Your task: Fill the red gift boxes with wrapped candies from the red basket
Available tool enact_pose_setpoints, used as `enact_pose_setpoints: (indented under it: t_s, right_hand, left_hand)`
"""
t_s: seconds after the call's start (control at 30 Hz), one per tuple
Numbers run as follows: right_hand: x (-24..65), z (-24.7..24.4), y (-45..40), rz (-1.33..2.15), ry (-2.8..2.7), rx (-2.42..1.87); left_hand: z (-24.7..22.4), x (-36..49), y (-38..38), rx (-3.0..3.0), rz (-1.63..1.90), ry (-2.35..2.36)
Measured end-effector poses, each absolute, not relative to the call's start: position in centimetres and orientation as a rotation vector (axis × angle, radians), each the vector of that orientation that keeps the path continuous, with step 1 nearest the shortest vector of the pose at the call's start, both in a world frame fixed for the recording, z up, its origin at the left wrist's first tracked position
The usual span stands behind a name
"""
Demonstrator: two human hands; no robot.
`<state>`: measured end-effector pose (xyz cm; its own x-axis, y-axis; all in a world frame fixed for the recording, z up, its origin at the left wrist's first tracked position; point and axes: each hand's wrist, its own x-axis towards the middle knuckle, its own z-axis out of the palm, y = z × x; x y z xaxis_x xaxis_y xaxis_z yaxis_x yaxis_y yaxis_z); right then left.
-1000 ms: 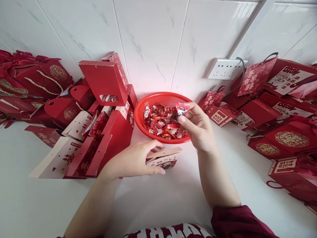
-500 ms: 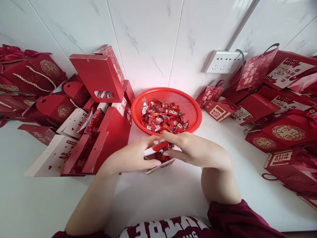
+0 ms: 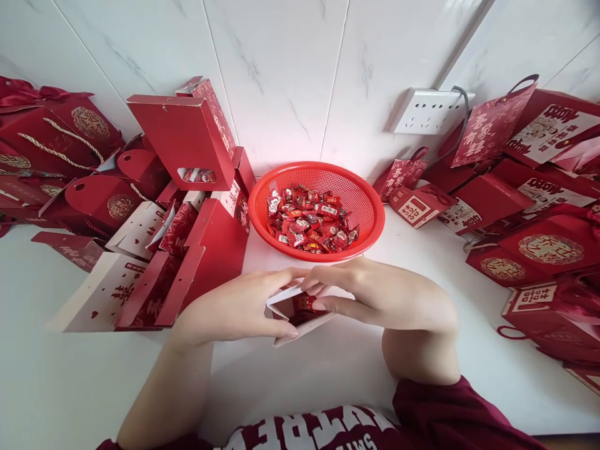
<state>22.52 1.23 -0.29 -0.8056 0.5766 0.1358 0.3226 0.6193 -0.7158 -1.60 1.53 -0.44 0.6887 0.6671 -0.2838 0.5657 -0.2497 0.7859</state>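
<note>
Between my hands is a small open gift box (image 3: pixel 307 326), pale outside, its mouth facing up toward me. My left hand (image 3: pixel 239 306) grips its left end, thumb on the near wall and fingers along the far side. The curled fingers of my right hand (image 3: pixel 375 294) reach into the opening. Red wrapped candy (image 3: pixel 307 304) shows inside the box against those fingertips; how many pieces are there is hidden. Just behind stands a red plastic basket (image 3: pixel 375 222) with a heap of wrapped candies (image 3: pixel 309 219).
Red and white gift boxes (image 3: pixel 122 287) are crowded on the left, with a tall red box (image 3: pixel 173 134) on top. More red gift boxes (image 3: pixel 546 247) are piled on the right. A white power strip (image 3: pixel 424 112) is on the tiled wall behind the white table (image 3: pixel 300 375).
The box has turned and tilted, and its opening shows more. My right fingers have moved down into it. Both hands have shifted slightly toward me; the basket has stayed put.
</note>
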Motion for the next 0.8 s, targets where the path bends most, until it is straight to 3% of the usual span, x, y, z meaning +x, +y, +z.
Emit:
enact_pose_setpoints:
  t_s: [0.37, 0.57, 0.8]
  right_hand:
    - [25.9, 0.7, 2.1, 0.503, -2.23, -1.326]
    - [30.4, -0.1, 2.8, 0.252, -1.928, -1.808]
    - [30.3, -0.2, 2.9, 0.297, -1.94, -1.819]
  left_hand:
    - [0.1, -1.5, 1.2, 2.174, 0.031, 1.266]
    - [0.4, -1.9, 0.3, 2.195, 0.56, 1.275]
    - [-0.3, -1.0, 1.0, 2.291, 0.794, 1.141]
